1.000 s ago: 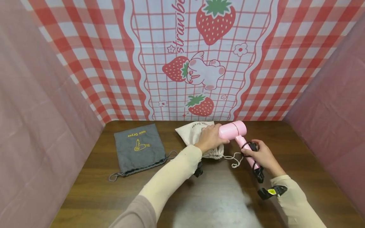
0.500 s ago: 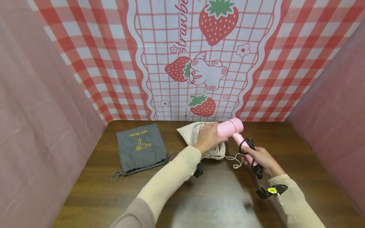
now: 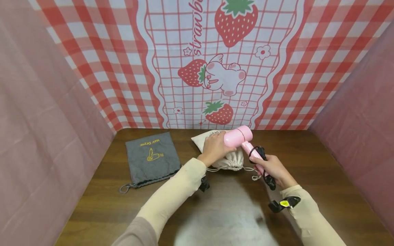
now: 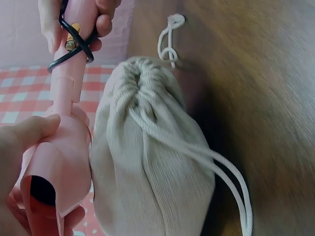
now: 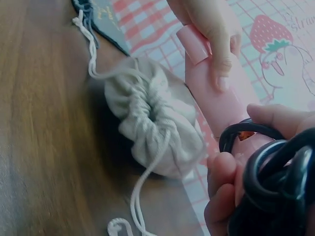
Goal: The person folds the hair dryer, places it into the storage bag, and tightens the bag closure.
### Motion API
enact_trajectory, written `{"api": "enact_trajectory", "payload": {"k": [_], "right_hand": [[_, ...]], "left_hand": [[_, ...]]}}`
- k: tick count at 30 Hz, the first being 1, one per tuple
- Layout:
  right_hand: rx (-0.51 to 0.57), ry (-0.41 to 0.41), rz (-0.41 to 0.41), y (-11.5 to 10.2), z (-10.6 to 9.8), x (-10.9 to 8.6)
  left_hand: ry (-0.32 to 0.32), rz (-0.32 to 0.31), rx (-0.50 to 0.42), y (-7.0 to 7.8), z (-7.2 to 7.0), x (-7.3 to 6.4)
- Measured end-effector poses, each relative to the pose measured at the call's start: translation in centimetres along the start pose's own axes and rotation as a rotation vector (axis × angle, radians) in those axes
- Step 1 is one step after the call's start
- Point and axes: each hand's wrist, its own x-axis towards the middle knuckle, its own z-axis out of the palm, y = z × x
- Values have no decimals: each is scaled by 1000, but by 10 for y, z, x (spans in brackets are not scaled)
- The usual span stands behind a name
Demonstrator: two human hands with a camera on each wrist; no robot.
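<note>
A pink hair dryer is held between both hands over the far part of the table. My left hand grips one end of its barrel, the thumb lying along the pink body in the left wrist view. Around the handle curls my right hand, where a black cord is wound and bundled. Just below the dryer sits a cream drawstring bag, bulging, its mouth gathered tight and its white strings trailing on the table. The left hand hides part of this bag in the head view.
A flat grey drawstring bag printed "Hair Dryer" lies on the left of the brown wooden table. A red-and-white strawberry cloth hangs right behind the table, with pink cloth walls at both sides.
The hair dryer and both hands have shifted left, further over the cream bag. My right hand has moved from the cord on the handle's upper side to a fuller grip around the handle.
</note>
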Motion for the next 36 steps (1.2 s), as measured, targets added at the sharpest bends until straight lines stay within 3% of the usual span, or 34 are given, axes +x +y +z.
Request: {"api": "enact_trajectory", "payload": {"k": [7, 13, 20, 28, 36], "right_hand": [[-67, 13, -27, -5, 11, 4], [-57, 15, -39, -11, 18, 6], [-67, 2, -49, -12, 30, 7], [-90, -3, -56, -17, 44, 8], [-91, -61, -78, -23, 56, 10]], "left_hand": [[21, 4, 6, -14, -7, -10], [32, 5, 14, -23, -13, -18], [17, -12, -61, -37, -16, -31], [14, -74, -136, -48, -24, -47], [54, -126, -147, -59, -31, -63]]}}
